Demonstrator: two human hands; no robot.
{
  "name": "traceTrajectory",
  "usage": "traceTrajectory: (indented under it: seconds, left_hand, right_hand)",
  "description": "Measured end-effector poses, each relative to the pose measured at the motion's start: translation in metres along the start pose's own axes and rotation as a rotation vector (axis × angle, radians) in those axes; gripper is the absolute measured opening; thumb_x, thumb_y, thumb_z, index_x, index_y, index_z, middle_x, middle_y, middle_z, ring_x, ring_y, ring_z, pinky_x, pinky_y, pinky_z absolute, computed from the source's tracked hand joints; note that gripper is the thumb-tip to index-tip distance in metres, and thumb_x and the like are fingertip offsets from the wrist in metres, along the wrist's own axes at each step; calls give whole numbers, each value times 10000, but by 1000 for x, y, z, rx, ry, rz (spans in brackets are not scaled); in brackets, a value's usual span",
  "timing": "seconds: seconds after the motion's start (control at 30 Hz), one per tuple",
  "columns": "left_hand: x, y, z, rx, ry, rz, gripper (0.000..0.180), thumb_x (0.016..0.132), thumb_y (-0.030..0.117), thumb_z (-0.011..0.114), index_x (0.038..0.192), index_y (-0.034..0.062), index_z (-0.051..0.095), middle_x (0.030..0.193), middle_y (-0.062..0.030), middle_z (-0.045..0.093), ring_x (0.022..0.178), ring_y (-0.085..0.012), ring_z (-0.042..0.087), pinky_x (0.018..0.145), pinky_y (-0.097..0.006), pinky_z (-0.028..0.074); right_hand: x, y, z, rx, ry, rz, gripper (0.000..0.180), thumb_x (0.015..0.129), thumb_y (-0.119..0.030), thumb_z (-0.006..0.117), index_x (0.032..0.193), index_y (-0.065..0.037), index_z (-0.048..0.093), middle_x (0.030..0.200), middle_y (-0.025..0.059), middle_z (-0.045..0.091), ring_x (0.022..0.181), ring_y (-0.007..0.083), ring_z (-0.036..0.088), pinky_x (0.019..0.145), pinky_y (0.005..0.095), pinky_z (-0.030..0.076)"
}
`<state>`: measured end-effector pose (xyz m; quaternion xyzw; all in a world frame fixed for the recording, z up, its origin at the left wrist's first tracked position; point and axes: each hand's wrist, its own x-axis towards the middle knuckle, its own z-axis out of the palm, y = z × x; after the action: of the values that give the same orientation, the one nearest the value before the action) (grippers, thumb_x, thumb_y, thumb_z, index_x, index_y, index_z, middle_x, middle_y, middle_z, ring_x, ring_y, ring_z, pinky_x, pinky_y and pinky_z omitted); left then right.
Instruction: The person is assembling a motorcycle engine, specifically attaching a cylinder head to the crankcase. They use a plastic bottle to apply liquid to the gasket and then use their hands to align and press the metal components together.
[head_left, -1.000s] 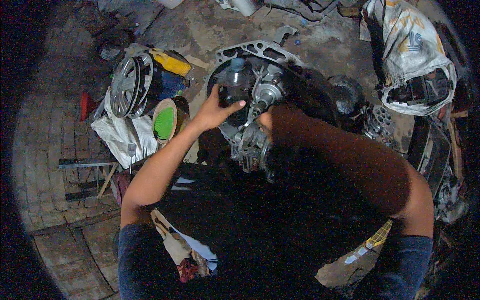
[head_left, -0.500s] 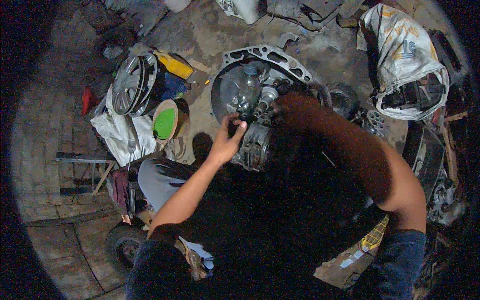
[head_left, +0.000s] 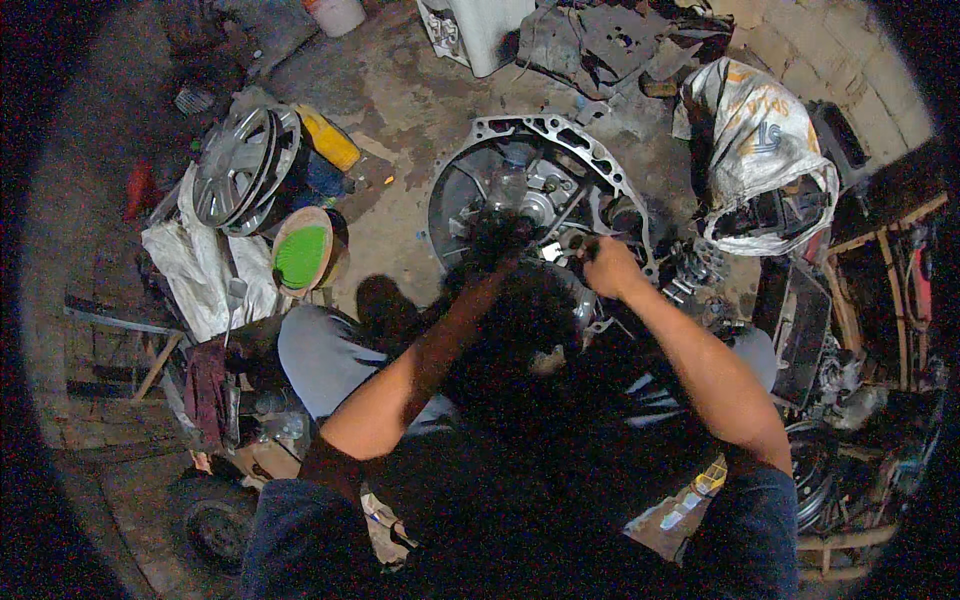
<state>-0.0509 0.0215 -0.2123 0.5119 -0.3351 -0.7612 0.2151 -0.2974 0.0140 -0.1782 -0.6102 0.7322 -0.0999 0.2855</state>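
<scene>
"How would you work here?"
"Lightly, I'd say: even pressure, knuckles clear of the hard edges of the metal housing [head_left: 615, 175]."
"Where is it against the fingers?"
"Beneath and beyond them. The right hand [head_left: 612, 268] curls over its near right part; the left hand [head_left: 500, 232] is near its middle, in deep shadow. I can't tell whether either grips anything."

Stained floor [head_left: 390, 85]; wooden frame [head_left: 891, 300] far right; dim light.
</scene>
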Motion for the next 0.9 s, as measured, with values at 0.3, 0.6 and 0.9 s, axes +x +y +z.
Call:
traceTrajectory:
  seconds: [0.3, 0.6, 0.9]
  left_hand:
    - [26, -14, 13, -121, 170, 173, 576, 893, 447, 742, 1319, 92, 587, 1142, -93, 680, 1030, -248, 646, 907, -451, 509]
    - [-10, -6, 25, 234, 594, 189, 552, 852, 402, 787, 1214, 95, 506, 1081, -134, 650, 1020, -286, 627, 915, -435, 482]
    - [0, -36, 39, 1, 653, 296, 554, 833, 450, 778, 1164, 52, 578, 1093, -144, 648, 1029, -287, 615, 940, -411, 476]
  right_hand:
    - [-5, 36, 103, 806, 682, 330, 191, 1017, -192, 609, 930, -40, 683, 843, 27, 655, 759, 134, 532, 714, 298, 435]
    - [-31, 11, 83, 931, 610, 417, 186, 1040, -193, 582, 1000, -32, 664, 900, 35, 659, 827, 145, 556, 783, 295, 440]
    - [-39, 35, 88, 918, 744, 286, 247, 1062, -259, 566, 1024, -23, 630, 900, 28, 640, 842, 156, 544, 803, 311, 437]
